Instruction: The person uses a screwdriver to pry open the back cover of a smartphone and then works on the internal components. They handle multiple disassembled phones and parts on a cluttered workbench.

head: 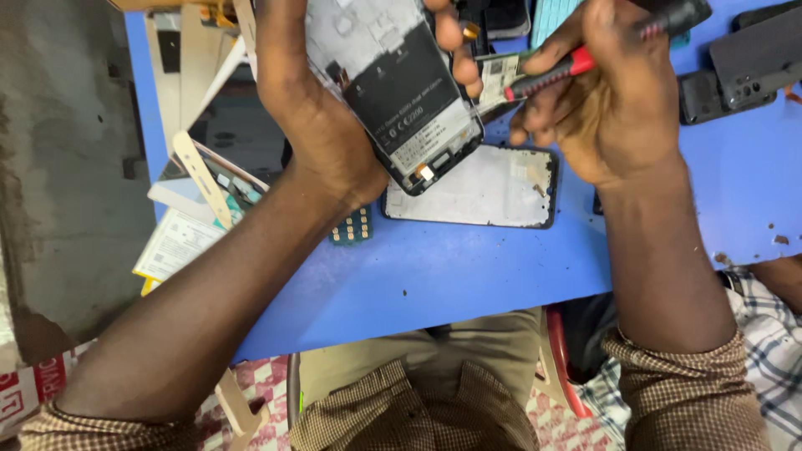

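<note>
blue table (468, 267) is carrying a detached back cover (480, 188), and just above it the left hand (322, 125) is gripping an opened phone (401, 83), long axis tilting from upper left to lower right, innards facing up. right hand (614, 104) is clenching a red-handled screwdriver (555, 73) beside it; a slip could be gouging the battery or tearing a flex.

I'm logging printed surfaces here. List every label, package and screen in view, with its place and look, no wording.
Battery label: black and white rectangle inside the opened phone in the left hand.
Detached screen panel: on the blue table, whitish back, black rim.
White printed sheet: table's left edge.
Red and white box: lower left, on the floor.
</note>
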